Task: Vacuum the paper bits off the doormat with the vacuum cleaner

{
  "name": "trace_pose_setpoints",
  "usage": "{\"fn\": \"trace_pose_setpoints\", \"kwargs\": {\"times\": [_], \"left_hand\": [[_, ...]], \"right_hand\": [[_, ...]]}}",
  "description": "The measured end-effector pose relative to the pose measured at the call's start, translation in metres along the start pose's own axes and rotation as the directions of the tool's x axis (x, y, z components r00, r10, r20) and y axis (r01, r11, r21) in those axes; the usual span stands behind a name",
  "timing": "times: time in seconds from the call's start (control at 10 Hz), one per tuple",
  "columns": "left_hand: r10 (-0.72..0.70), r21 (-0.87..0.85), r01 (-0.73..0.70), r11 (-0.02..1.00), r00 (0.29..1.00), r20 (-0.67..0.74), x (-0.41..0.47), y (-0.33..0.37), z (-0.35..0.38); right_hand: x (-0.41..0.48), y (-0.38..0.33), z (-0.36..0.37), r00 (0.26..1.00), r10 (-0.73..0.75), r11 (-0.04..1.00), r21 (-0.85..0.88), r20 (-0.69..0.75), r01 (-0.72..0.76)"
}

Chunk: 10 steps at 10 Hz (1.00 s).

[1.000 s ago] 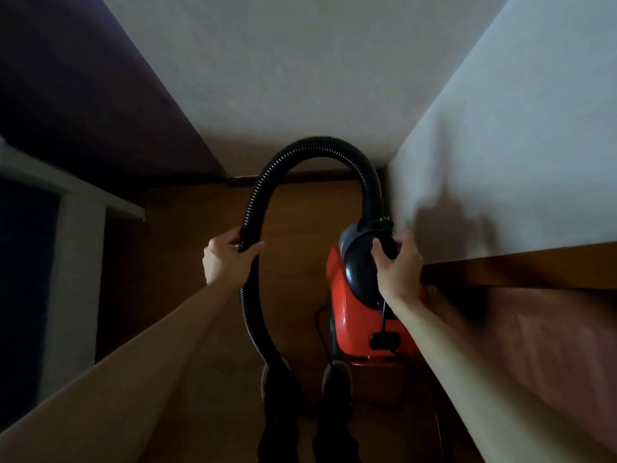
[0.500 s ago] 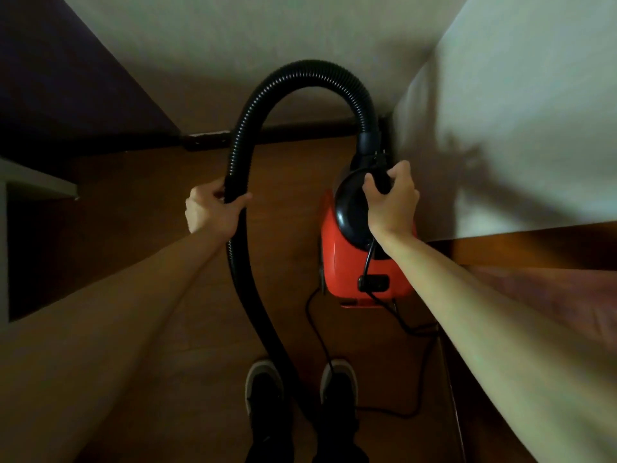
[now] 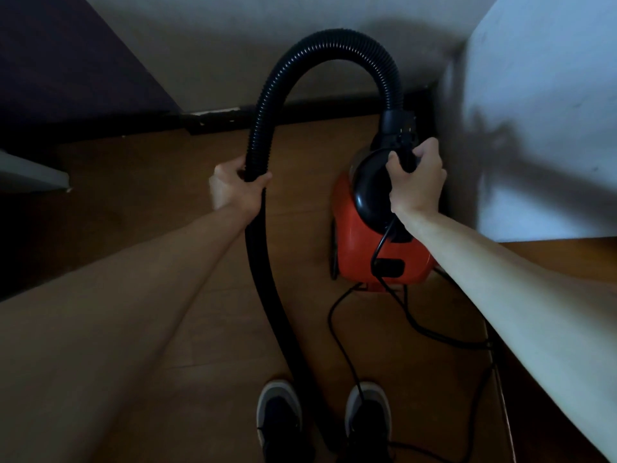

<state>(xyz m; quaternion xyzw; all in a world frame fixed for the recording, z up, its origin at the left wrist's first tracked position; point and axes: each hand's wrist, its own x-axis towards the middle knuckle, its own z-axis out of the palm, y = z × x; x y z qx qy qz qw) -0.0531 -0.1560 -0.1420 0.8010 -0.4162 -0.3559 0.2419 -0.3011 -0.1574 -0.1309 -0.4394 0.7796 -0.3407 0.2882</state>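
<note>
Both hands are closed on parts of the vacuum cleaner (image 3: 377, 248), a small red canister with a black rounded top that appears to hang just above the wooden floor (image 3: 167, 202), close to the white wall (image 3: 541, 95) on the right.

The right hand (image 3: 415, 182) is clenched around the black carrying handle (image 3: 402, 155) at the top of the canister — fingers curled over it from the far side, thumb wrapped in from the near side, no gap showing between hand and handle. The wrist is bent slightly and the forearm runs back toward the lower right of the view.

The left hand (image 3: 235, 188) grasps the black ribbed hose (image 3: 334, 41) partway along its left run, fingers wrapped around its far side and the thumb pressed across the front. From this grip the hose rises, arches over and comes down into the black connector (image 3: 399, 127) on the canister just above the right hand. Below the left hand it drops toward the floor and passes between the person's two dark shoes (image 3: 280, 416); its lower end is out of sight.

A thin black power cord (image 3: 340, 349) trails from the rear of the canister, looping over the floor and across the right shoe.

A dark baseboard (image 3: 213, 120) runs along the far wall. No doormat or paper bits appear in this view — only bare floor.
</note>
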Motion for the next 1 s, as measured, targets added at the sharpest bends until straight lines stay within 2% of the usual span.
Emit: {"fn": "trace_pose_setpoints", "kwargs": {"times": [0.2,0.4,0.7,0.8,0.9,1.0], "left_hand": [[-0.054,-0.074,0.054,0.996,0.999,0.008,0.019,-0.011,0.025],[-0.083,-0.069,0.083,0.994,0.997,-0.005,0.027,-0.013,0.037],[-0.037,0.016,0.038,0.999,0.998,-0.043,0.026,-0.009,0.026],[-0.019,0.064,0.022,0.998,0.999,-0.044,0.019,-0.005,0.020],[0.035,0.151,-0.033,0.988,0.999,-0.010,0.003,0.006,0.006],[0.043,0.242,-0.064,0.968,0.995,0.090,-0.010,0.017,-0.015]], "right_hand": [[0.020,0.011,0.012,0.992,-0.128,0.991,-0.036,0.003,0.128],[0.020,0.016,0.011,0.986,-0.167,0.985,-0.033,0.010,0.167],[0.019,0.012,0.009,0.986,-0.164,0.986,0.020,0.028,0.164],[0.020,0.017,0.010,0.994,-0.100,0.994,0.037,0.052,0.098],[0.018,0.006,0.005,0.992,0.028,0.999,0.021,0.125,-0.031],[0.017,-0.007,-0.011,0.934,0.164,0.980,-0.160,0.316,-0.118]]}}
